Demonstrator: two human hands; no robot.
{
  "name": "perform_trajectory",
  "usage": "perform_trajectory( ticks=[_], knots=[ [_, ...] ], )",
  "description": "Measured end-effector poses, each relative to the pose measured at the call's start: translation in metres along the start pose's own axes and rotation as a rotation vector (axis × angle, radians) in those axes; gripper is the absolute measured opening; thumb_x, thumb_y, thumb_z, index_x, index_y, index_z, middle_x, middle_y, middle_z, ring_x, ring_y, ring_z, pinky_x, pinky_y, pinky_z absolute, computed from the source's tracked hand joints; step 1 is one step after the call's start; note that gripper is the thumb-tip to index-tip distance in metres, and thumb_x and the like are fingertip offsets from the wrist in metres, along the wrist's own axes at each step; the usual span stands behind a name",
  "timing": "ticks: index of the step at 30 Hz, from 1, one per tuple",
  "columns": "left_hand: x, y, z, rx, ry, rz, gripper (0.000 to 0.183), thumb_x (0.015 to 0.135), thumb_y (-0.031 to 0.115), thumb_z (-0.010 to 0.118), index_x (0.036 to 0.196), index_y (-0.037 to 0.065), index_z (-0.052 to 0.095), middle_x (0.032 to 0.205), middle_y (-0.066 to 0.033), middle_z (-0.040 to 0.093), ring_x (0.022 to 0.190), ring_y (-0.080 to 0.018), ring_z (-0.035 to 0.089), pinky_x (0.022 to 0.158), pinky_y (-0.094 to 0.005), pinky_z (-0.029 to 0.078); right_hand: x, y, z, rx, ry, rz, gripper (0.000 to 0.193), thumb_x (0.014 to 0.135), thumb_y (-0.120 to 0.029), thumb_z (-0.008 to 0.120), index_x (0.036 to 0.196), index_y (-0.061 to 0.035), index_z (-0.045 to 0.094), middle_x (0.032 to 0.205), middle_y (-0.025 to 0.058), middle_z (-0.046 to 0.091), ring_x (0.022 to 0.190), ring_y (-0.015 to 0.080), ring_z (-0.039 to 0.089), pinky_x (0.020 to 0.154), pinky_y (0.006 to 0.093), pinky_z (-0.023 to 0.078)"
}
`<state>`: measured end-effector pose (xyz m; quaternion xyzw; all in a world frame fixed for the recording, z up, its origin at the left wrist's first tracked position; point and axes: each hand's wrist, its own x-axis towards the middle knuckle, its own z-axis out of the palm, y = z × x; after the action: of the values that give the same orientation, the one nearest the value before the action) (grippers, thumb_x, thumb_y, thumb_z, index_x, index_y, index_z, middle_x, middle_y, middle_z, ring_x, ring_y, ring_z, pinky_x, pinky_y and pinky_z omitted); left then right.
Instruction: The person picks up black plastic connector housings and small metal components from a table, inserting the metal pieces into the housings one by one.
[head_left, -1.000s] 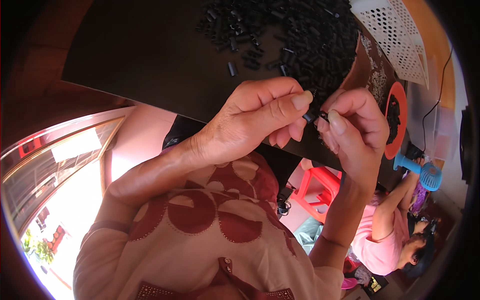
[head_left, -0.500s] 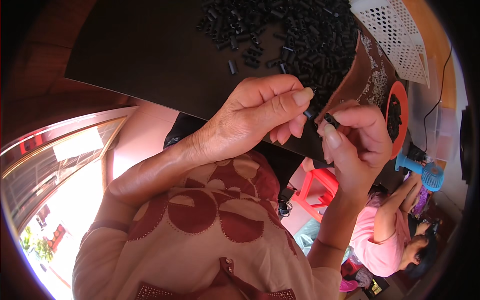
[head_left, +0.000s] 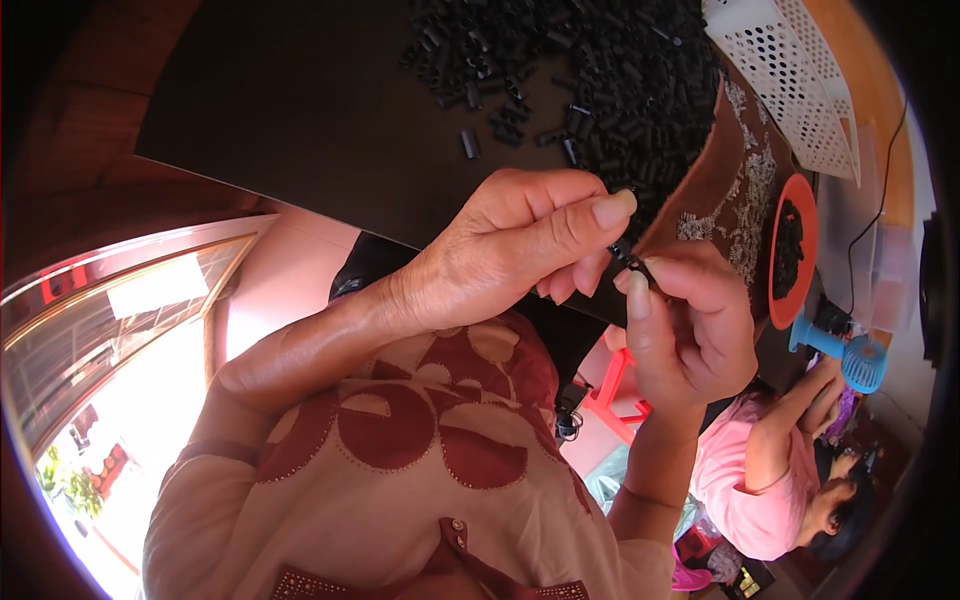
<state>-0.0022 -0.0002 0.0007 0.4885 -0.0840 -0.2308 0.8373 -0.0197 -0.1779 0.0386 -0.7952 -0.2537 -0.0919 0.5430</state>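
My left hand (head_left: 530,230) is closed in a pinch, thumb over bent fingers, with a small black cylindrical part (head_left: 622,248) at its fingertips. Thumb and forefinger of my right hand (head_left: 695,325) grip a second small dark piece (head_left: 636,266), which meets the first one end to end. Fingers cover most of both pieces, so their exact shape cannot be made out. Both hands are raised above the near edge of the dark table (head_left: 300,130). Just beyond them lies a large heap of short black plastic tubes (head_left: 640,110).
Small shiny metal pieces (head_left: 750,190) lie on a brown cloth right of the heap. Farther right are an orange bowl (head_left: 808,215) of dark parts, a white perforated basket (head_left: 780,80) and a blue handheld fan (head_left: 862,362). A person in pink (head_left: 750,470) sits at lower right.
My right hand has moved left toward my left hand, bringing its dark piece against the one there. My left hand has barely shifted.
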Motion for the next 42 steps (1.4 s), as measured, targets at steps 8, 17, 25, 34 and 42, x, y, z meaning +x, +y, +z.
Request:
perform_trajectory(
  ticks=[8,17,25,34,42],
  knots=[
    [-0.001,0.006,0.000,0.011,-0.049,-0.026,0.041,0.099,0.037,0.047,0.076,0.004,0.057,0.063,-0.0012,0.055,0.053,-0.0060,0.046,0.050,-0.0210,0.038,-0.002,-0.005,0.003,-0.084,0.004,0.029,0.021,0.077,0.007,0.067,0.095,0.0003,0.059,0.080,0.0104,0.063,0.057,0.0093,0.053,0.047,0.0196,0.041],
    [-0.002,0.006,0.000,0.018,-0.051,-0.034,0.042,0.099,0.035,0.048,0.070,0.006,0.054,0.061,-0.0002,0.054,0.053,-0.0051,0.044,0.048,-0.0212,0.035,-0.007,0.000,0.009,-0.138,0.032,-0.052,0.021,0.077,0.003,0.070,0.094,-0.0023,0.059,0.080,0.0101,0.063,0.059,0.0146,0.059,0.050,0.0237,0.046],
    [-0.002,0.005,0.000,0.012,-0.053,0.020,0.042,0.099,0.032,0.049,0.067,0.006,0.052,0.054,0.0009,0.047,0.048,-0.0049,0.039,0.044,-0.0239,0.028,-0.015,-0.006,0.016,-0.264,0.027,-0.051,0.022,0.084,-0.002,0.066,0.103,-0.0032,0.055,0.082,0.0104,0.063,0.057,0.0162,0.058,0.050,0.0255,0.046],
    [-0.002,0.006,-0.001,0.018,-0.070,-0.002,0.041,0.099,0.030,0.049,0.064,0.006,0.049,0.052,0.0008,0.043,0.048,-0.0050,0.037,0.044,-0.0245,0.026,-0.017,-0.011,0.019,-0.147,0.000,0.048,0.021,0.086,-0.002,0.064,0.104,-0.0019,0.052,0.082,0.0104,0.062,0.057,0.0084,0.053,0.048,0.0217,0.043],
    [0.000,0.006,-0.001,0.046,-0.083,0.017,0.042,0.099,0.028,0.049,0.063,0.006,0.049,0.051,0.0018,0.041,0.047,-0.0052,0.036,0.044,-0.0248,0.026,-0.015,-0.017,0.021,-0.214,0.012,0.052,0.018,0.084,0.001,0.065,0.097,0.0000,0.052,0.080,0.0112,0.061,0.054,0.0098,0.053,0.048,0.0223,0.043]
  ],
)
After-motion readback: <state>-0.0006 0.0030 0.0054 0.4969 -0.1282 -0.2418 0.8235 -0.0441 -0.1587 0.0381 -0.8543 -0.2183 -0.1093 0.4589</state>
